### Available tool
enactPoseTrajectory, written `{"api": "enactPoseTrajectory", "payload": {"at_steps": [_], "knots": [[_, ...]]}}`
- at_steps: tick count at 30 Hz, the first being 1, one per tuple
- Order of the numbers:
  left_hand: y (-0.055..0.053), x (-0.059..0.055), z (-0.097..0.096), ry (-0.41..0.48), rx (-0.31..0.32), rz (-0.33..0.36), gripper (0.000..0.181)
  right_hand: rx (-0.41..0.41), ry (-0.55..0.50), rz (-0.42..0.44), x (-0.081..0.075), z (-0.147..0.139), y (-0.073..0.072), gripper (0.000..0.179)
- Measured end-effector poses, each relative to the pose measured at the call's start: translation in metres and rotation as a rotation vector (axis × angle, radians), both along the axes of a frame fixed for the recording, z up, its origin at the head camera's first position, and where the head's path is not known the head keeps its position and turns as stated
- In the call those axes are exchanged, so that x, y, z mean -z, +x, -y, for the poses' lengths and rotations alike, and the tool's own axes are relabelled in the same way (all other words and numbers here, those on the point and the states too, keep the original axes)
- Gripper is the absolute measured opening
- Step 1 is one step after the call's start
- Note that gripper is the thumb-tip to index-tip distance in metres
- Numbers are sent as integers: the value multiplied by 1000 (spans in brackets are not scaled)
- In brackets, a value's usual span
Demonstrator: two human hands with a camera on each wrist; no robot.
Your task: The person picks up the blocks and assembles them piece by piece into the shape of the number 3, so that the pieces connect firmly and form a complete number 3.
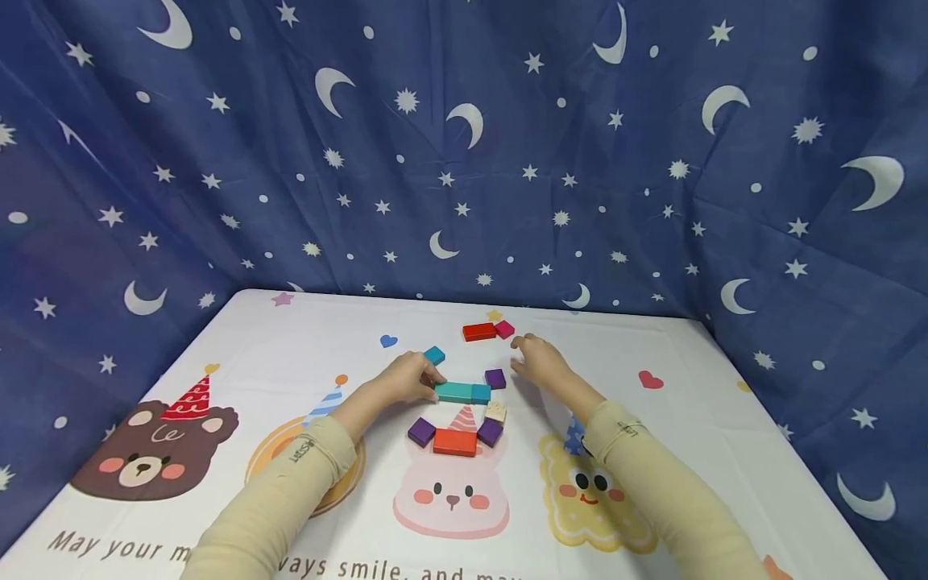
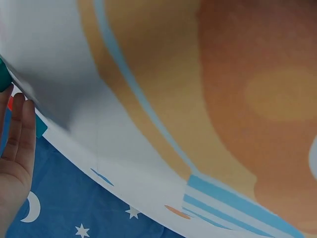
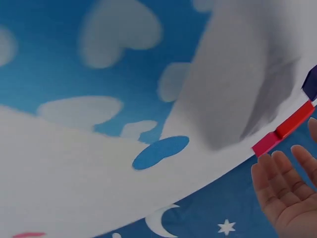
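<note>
In the head view my left hand (image 1: 406,377) pinches the left end of a long teal block (image 1: 454,392), with thumb and fingers at that end. A short blue block (image 1: 481,394) abuts its right end. My right hand (image 1: 542,362) hovers to the right of a purple block (image 1: 495,379), fingers loosely bent and holding nothing. The right wrist view shows that hand's fingers (image 3: 280,178) apart, near a pink block (image 3: 266,144) and a red block (image 3: 295,120). In the left wrist view, only part of the teal block (image 2: 4,77) shows beside the fingertips.
Nearer me lie a red block (image 1: 455,442), two purple blocks (image 1: 421,432) and a beige speckled block (image 1: 496,412). Another blue block (image 1: 434,355) sits beyond my left hand. A printed white cloth (image 1: 348,322) covers the table; a blue curtain (image 1: 507,242) hangs behind.
</note>
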State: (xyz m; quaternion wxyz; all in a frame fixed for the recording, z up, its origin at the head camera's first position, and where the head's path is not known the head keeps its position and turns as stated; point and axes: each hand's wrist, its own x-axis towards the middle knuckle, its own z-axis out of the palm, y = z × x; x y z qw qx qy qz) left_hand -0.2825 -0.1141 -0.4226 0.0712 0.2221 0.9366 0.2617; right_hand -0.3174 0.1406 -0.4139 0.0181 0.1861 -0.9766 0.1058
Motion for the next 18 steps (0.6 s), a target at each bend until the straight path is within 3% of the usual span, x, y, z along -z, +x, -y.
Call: {"api": "enactPoseTrajectory", "payload": {"at_steps": [6, 11, 18], "knots": [[-2, 1, -2, 0, 17, -5, 32, 52, -22, 8, 3, -1, -14, 37], [-2, 2, -2, -2, 11, -5, 32, 50, -6, 24, 4, 1, -23, 39], [-2, 1, 0, 6, 18, 0, 32, 34, 21, 105, 5, 6, -37, 61]]}}
